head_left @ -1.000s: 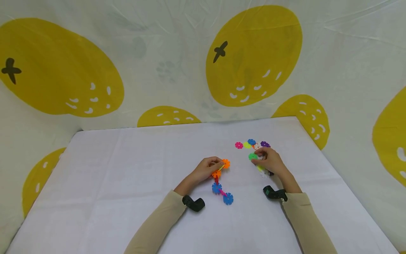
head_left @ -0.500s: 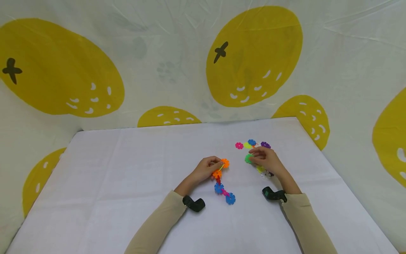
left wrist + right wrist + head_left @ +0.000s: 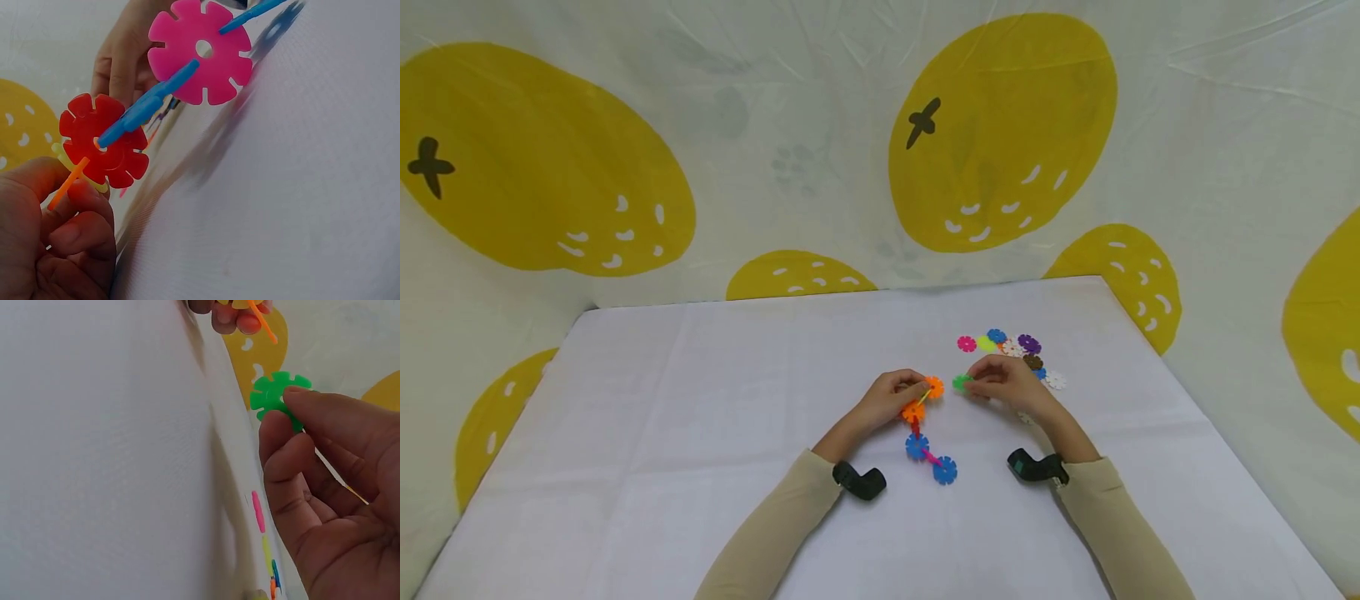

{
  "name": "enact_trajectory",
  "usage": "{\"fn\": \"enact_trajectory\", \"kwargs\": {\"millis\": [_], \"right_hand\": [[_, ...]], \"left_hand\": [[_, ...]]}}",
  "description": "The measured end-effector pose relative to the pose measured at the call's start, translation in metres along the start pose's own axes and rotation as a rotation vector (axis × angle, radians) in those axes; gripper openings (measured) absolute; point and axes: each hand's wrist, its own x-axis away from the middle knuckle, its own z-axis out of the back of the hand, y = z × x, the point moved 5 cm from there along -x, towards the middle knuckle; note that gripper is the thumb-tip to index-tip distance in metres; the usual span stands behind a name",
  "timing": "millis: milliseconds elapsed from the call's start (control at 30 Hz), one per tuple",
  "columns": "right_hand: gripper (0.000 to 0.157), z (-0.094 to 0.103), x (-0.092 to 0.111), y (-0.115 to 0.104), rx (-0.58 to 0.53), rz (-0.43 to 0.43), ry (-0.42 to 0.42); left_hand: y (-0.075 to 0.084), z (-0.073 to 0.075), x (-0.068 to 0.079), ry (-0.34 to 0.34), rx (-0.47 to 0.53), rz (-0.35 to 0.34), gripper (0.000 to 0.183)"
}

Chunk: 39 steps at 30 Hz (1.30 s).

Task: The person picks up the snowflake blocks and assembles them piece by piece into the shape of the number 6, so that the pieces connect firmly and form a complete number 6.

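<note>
Head view, and the left hand [image 3: 887, 402] pinches the far end of a chain of notched, flower-shaped plastic discs [image 3: 915, 428]. Seven links by my count: two orange, one yellow, one red, two blue, one pink. The upper orange disc [image 3: 936, 387] pokes out just past those fingertips; the yellow disc [image 3: 924, 398] shows edge-on beside the thumb. Exactly which disc takes the squeeze, I can't tell. The lower orange disc [image 3: 913, 413] sits just below, and the rest runs from the fingers back toward the wearer.

Over to the right hand [image 3: 1011, 387]: thumb and index finger grip one green notched plastic disc [image 3: 269, 399], lifted above the white tablecloth [image 3: 737, 433], near the left fingertips but apart from the chain.

Beyond and beside the right fingers lie at least ten loose discs: one pink disc [image 3: 967, 343], one yellow-green disc [image 3: 985, 343], one purple disc [image 3: 1029, 342], one brown disc [image 3: 1033, 362], a mostly covered orange one, two blue, three white. That right hand blocks part of the view, half hiding a white disc [image 3: 1025, 417] below it. Behind each hand, a black wrist camera [image 3: 865, 483] juts out from a beige sleeve [image 3: 767, 533].
</note>
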Motion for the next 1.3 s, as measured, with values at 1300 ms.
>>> {"fn": "enact_trajectory", "kwargs": {"millis": [1300], "right_hand": [[0.014, -0.022, -0.007, 0.005, -0.080, 0.135, 0.032]], "left_hand": [[0.001, 0.000, 0.001, -0.014, 0.048, -0.005, 0.029]]}}
